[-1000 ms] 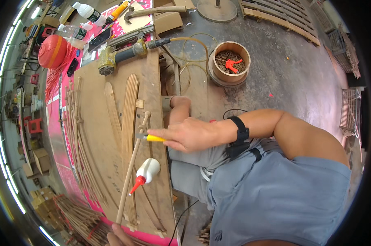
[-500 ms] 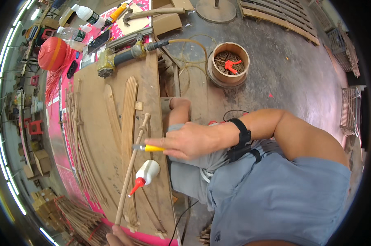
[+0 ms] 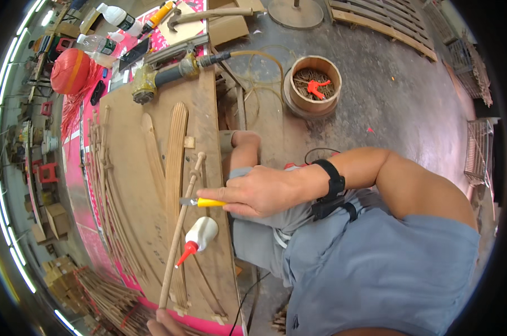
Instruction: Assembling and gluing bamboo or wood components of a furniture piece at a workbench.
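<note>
My right hand (image 3: 264, 190) is closed round the yellow handle of a utility knife (image 3: 211, 203), index finger stretched along it. The knife's blade meets a thin turned wooden rod (image 3: 178, 241) near its knobbed end; whether it cuts in cannot be seen. At the lower edge my left hand (image 3: 166, 325), only partly in view, has its fingers on the rod's other end. Close beside the rod lies a white squeeze bottle (image 3: 204, 231) with a red nozzle. Under these is a brown board (image 3: 133, 126) bearing flat grooved wooden slats (image 3: 176, 151).
Several slim wooden rods (image 3: 105, 190) lie along the board's far side. A pneumatic nailer (image 3: 164, 77), a hammer (image 3: 211, 15) and plastic bottles (image 3: 119, 18) occupy the upper end. On the floor stands a round wooden tub (image 3: 293, 89) of small wooden pieces with a red item inside.
</note>
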`<action>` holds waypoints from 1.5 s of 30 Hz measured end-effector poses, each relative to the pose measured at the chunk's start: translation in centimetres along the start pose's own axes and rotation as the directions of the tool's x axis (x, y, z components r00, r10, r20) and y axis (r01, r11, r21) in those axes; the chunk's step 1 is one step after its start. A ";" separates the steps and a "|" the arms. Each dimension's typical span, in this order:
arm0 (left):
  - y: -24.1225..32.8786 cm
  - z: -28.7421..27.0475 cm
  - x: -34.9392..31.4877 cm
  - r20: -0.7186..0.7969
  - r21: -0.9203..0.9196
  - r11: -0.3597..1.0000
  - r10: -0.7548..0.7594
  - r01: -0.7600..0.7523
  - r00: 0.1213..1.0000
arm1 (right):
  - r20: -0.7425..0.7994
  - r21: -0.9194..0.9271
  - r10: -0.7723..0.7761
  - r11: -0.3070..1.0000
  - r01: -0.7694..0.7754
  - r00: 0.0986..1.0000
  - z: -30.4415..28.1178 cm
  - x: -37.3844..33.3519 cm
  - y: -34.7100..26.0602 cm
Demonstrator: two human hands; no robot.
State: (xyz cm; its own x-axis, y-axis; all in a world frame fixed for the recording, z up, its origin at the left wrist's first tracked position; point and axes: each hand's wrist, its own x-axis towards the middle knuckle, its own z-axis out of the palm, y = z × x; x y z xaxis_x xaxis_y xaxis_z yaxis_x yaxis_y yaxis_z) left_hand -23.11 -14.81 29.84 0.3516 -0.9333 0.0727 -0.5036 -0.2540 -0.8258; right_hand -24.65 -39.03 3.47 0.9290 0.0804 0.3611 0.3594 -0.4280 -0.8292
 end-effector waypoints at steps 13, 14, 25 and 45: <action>0.3 0.5 0.6 -0.081 0.024 1.000 -0.016 0.018 0.997 | -0.119 0.021 -0.012 1.000 0.015 0.993 0.8 0.0 2.7; 0.4 0.4 0.4 -0.077 0.019 1.000 -0.013 0.015 0.997 | -0.116 0.024 -0.006 1.000 0.009 0.993 0.5 -0.2 2.0; 0.4 0.7 0.2 -0.147 0.062 0.998 0.004 0.005 0.989 | 0.062 -0.090 0.221 0.973 -0.215 0.973 -1.1 0.1 2.8; 0.8 0.4 -0.5 -0.059 0.004 0.999 -0.038 0.038 0.998 | -0.030 0.072 0.096 0.993 -0.094 0.995 -0.4 -1.0 0.5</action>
State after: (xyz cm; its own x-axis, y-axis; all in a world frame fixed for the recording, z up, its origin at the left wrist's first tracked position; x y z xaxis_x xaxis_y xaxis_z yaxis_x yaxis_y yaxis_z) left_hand -23.38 -14.45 28.97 0.3230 -0.9364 0.1368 -0.4865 -0.2883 -0.8247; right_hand -25.39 -39.68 2.84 0.9562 0.0116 0.2926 0.2762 -0.3680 -0.8879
